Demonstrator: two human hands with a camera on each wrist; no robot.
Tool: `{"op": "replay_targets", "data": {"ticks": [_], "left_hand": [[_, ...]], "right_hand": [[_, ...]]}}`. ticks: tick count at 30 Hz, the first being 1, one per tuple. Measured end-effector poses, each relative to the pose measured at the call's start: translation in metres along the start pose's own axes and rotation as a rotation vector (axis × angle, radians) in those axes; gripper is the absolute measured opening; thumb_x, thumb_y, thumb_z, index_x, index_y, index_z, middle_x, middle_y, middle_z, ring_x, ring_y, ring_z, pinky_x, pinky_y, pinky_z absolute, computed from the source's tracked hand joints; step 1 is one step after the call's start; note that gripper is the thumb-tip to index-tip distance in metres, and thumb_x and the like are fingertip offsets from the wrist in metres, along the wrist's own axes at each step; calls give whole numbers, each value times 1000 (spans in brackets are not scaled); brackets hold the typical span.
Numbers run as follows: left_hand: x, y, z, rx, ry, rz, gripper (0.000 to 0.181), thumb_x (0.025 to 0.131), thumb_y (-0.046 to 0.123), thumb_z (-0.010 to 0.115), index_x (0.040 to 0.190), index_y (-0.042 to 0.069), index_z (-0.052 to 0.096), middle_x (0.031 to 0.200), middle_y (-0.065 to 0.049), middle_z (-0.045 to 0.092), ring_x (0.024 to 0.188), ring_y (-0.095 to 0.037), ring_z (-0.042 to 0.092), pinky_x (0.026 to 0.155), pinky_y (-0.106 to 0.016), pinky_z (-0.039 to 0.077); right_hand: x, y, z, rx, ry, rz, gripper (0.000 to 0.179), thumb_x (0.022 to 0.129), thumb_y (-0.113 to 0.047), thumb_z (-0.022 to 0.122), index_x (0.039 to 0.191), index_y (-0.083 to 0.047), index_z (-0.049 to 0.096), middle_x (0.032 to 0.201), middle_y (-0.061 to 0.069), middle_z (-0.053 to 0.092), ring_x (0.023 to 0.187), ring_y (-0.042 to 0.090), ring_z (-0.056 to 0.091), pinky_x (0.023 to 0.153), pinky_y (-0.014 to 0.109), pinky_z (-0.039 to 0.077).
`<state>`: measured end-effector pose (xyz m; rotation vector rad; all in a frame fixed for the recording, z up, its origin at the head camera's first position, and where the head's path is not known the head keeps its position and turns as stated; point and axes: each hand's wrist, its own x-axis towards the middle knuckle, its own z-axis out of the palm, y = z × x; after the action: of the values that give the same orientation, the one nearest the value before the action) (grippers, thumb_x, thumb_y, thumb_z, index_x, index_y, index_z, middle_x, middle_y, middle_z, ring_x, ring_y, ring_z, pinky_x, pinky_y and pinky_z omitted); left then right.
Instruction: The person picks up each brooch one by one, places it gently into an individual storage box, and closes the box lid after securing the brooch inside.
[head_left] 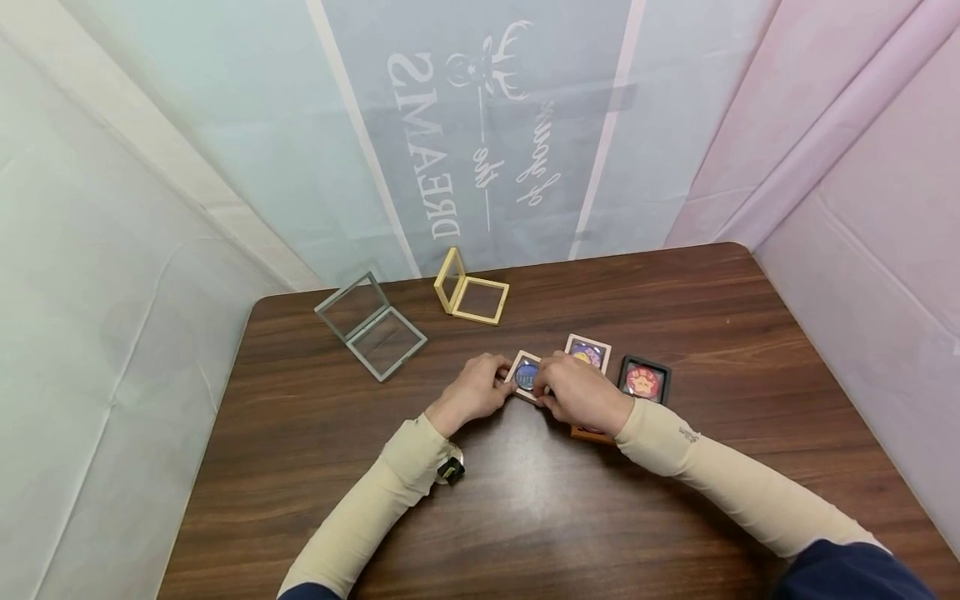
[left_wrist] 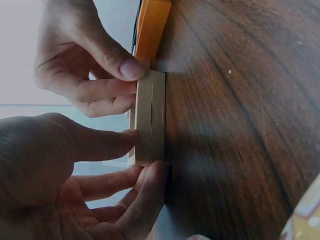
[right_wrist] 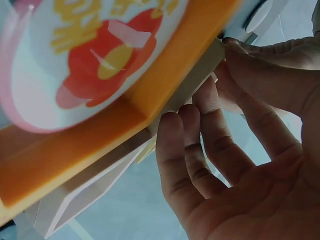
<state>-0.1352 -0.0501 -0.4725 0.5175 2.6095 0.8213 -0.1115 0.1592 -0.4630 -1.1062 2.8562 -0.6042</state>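
Both hands are on a small beige display frame [head_left: 512, 377], which holds a round blue badge [head_left: 527, 374] behind its clear window. My left hand [head_left: 474, 390] grips the frame's left side; in the left wrist view its thumb is on one face and its fingers are at the lower end. From the opposite side my right hand [head_left: 581, 390] pinches the frame's edge between thumb and fingers. Seen edge-on in the left wrist view, the frame [left_wrist: 151, 120] stands close to the wooden tabletop. My right hand hides part of the badge in the head view.
An orange frame [right_wrist: 172, 75] with a red-flower badge lies by the right hand. Behind that hand are a pale frame with a purple badge [head_left: 589, 352] and a black frame [head_left: 666, 387]. An open grey-green frame [head_left: 368, 324] and an open yellow frame [head_left: 476, 318] stand farther back.
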Motion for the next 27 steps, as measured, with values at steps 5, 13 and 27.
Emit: {"op": "replay_targets", "data": {"ticks": [5, 13, 27], "left_hand": [[-1, 0, 1, -7, 0, -6, 26, 103, 18, 71, 125, 3, 72, 111, -9, 68, 99, -19, 64, 87, -33, 56], [-6, -3, -6, -94, 7, 15, 28, 103, 10, 69, 130, 0, 70, 116, -13, 69, 102, -21, 68, 88, -32, 58], [-32, -37, -69, -235, 342, 1, 31, 101, 9, 72, 131, 0, 71, 117, -21, 72, 101, -32, 73, 90, -44, 61]], "right_hand": [[0, 0, -1, -2, -16, 13, 14, 84, -5, 90, 80, -15, 80, 84, -3, 72, 80, 18, 64, 75, 36, 58], [0, -4, -4, -3, -29, 15, 11, 85, -4, 88, 82, -13, 81, 85, -1, 71, 82, 18, 64, 71, 33, 57], [10, -52, 8, 135, -62, -48, 5, 92, -12, 82, 95, -12, 78, 91, -1, 68, 81, 9, 65, 76, 32, 59]]}}
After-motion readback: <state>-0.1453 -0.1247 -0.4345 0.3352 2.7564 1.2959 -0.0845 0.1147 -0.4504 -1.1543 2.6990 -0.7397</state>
